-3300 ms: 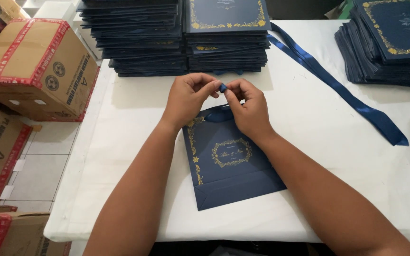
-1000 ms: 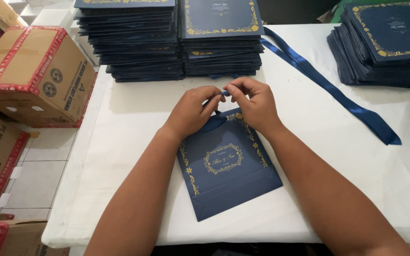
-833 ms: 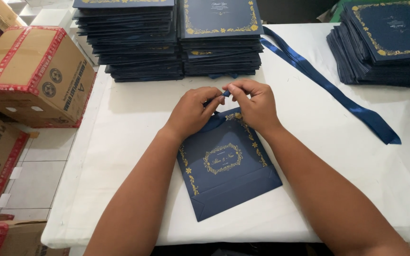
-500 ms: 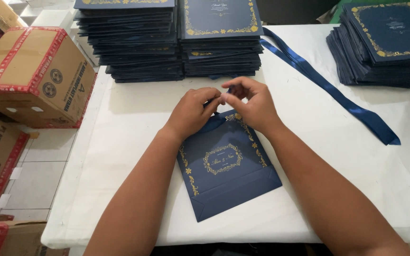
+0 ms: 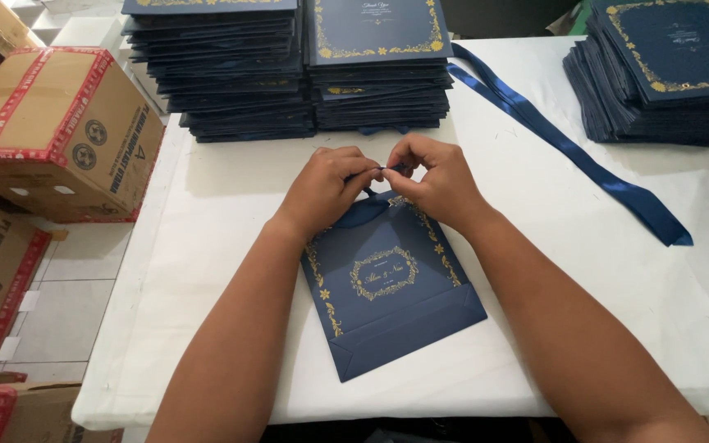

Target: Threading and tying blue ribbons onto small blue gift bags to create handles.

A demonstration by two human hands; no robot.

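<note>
Head view shows the left hand (image 5: 322, 190) and the right hand (image 5: 438, 182) both closed in a pinch on a thin blue ribbon end (image 5: 375, 170), stretched between their fingertips. This ribbon belongs to the flat navy paper bag (image 5: 387, 287), which lies on the white table (image 5: 207, 246) directly under the hands, toward 6 o'clock. To do the step well, I think the pinch should stay close to the knot and the pull even, so the bag's top edge does not tear.

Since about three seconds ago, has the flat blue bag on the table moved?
Yes. The blue bag has shifted a little toward the table's left edge, further from the long ribbon on the right.
</note>
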